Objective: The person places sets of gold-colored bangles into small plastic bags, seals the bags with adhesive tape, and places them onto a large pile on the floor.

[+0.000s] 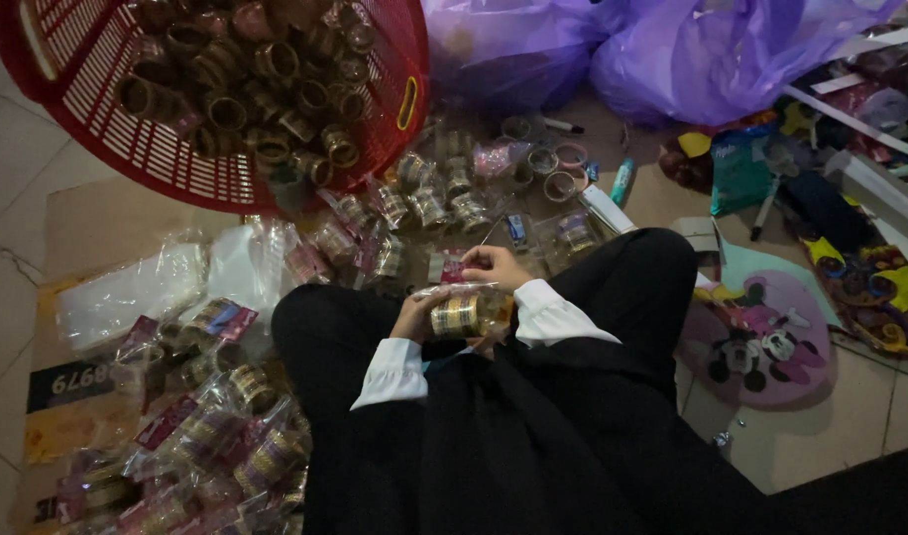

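Note:
I sit cross-legged on the floor in black clothes with white cuffs. My left hand (pixel 416 315) grips a clear plastic packet holding a stack of gold bangles (pixel 461 315) over my lap. My right hand (pixel 496 266) pinches the top of that packet, close to a small red label (pixel 452 269). Both hands touch the same packet.
A red plastic basket (pixel 157 149) full of gold bangles sits tilted at the upper left. Packed bangle sets (pixel 226 426) pile up on cardboard at my left. Loose packets (pixel 429 203) lie ahead. Purple plastic bags (pixel 712 50) stand at the back; a cartoon mat (pixel 766 342) lies at right.

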